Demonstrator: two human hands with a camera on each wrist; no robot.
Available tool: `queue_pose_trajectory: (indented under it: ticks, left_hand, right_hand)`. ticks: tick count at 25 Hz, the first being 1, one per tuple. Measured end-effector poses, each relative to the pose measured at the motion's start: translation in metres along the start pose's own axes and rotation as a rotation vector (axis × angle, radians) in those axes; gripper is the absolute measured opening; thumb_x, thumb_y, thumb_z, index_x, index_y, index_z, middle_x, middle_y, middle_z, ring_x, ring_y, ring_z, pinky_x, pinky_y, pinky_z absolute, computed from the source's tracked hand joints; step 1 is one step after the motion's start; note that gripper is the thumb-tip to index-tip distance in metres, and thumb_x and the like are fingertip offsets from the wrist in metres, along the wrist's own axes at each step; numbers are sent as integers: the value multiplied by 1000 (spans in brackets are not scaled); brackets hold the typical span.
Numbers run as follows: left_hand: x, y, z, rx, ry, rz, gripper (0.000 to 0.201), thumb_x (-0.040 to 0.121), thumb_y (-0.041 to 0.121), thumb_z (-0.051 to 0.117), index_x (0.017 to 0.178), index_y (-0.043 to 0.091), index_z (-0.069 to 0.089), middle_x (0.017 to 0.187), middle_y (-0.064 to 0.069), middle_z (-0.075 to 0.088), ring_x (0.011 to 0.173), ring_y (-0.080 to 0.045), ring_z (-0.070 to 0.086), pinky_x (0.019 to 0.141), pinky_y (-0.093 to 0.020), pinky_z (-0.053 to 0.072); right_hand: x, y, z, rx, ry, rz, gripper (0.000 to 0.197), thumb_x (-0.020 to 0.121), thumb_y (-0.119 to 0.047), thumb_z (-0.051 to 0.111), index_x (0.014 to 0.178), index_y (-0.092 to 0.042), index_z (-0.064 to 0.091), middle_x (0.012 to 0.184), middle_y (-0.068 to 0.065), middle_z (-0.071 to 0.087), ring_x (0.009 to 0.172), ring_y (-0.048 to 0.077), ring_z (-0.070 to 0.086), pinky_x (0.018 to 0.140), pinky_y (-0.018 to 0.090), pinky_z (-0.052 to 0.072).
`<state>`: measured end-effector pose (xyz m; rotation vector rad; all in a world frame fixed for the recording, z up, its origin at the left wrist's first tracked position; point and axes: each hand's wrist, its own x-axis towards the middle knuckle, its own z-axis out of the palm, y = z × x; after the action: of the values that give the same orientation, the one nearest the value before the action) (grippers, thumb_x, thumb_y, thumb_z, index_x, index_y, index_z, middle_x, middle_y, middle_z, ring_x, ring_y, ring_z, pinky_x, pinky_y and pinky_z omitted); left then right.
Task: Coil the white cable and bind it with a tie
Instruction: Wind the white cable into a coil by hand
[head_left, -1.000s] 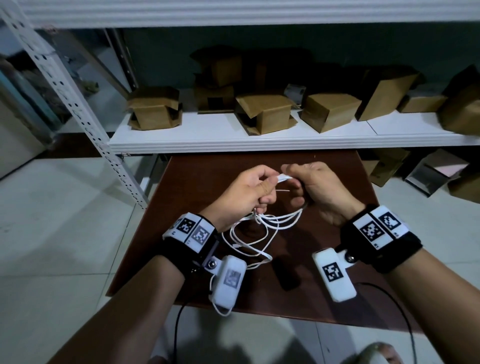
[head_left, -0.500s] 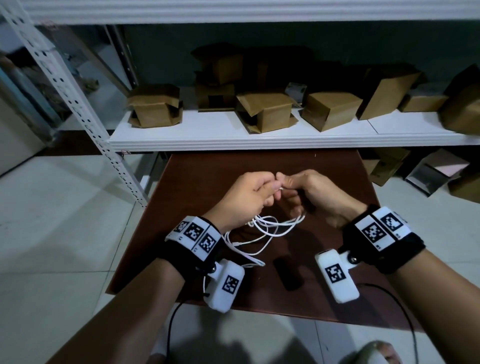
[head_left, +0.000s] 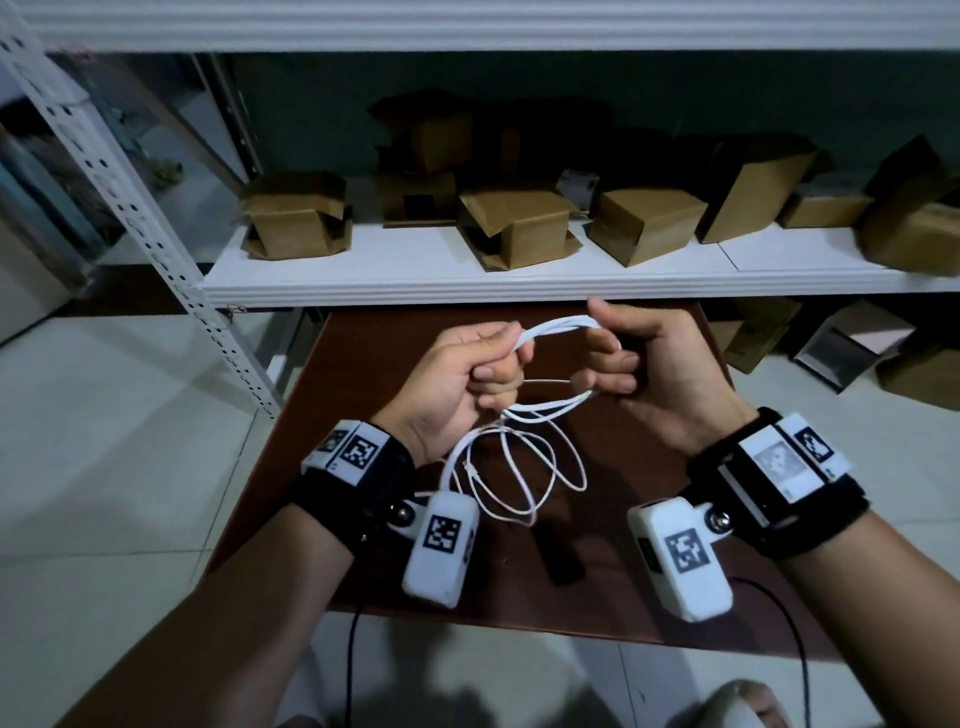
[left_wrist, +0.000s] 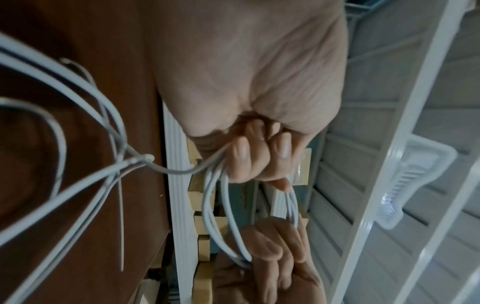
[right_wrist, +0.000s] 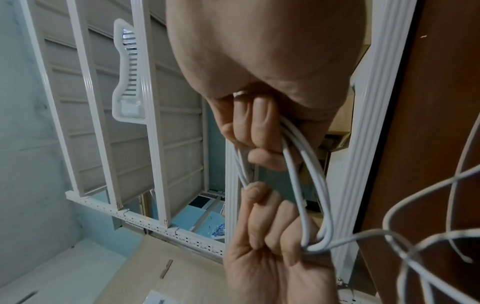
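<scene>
Here the left hand (head_left: 457, 382) and right hand (head_left: 660, 374) are raised over the brown worktop (head_left: 363, 364), each with fingers (left_wrist: 259, 160) curled round one end of a bundle of cable (head_left: 558, 328) strands. A short bowed stretch of bundle spans the gap between the two sets of fingers. Below the left fingers the remaining cable hangs in loose loops toward the worktop, one plug end dangling free. Cardboard boxes (head_left: 519, 223) sit on the shelf (head_left: 467, 275) beyond the fingers.

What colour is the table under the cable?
Dark reddish brown table, seen best in the head view.
</scene>
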<state>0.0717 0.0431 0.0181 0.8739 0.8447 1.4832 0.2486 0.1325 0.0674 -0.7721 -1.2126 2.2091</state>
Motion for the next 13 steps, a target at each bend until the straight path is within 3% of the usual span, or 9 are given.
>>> queue_pose_trajectory:
  ticks: [5,8,13]
  left_hand:
    - [-5,3,-2,333,34,5,28,100,23,53,80,4,56,51,8,32,44,-2,20,42,-18,13]
    - [-5,2,-2,458,45,-8,31,108,17,51,80,5,58,51,7,34,44,-4,20,45,-25,11]
    - [-4,8,-8,578,115,-8,35,110,14,48,78,7,60,49,9,36,44,-6,20,47,-29,11]
  right_hand:
    - [-1,8,-8,-228,-185,113,36,87,-25,46,66,1,58,46,10,38,47,31,47,79,41,57]
    - [1,4,-12,-376,-215,119,39,86,-23,44,80,9,66,53,16,49,58,35,58,79,39,56]
    - [8,8,-13,-408,-187,107,41,93,-16,46,101,16,69,76,22,63,75,35,66,72,29,59]
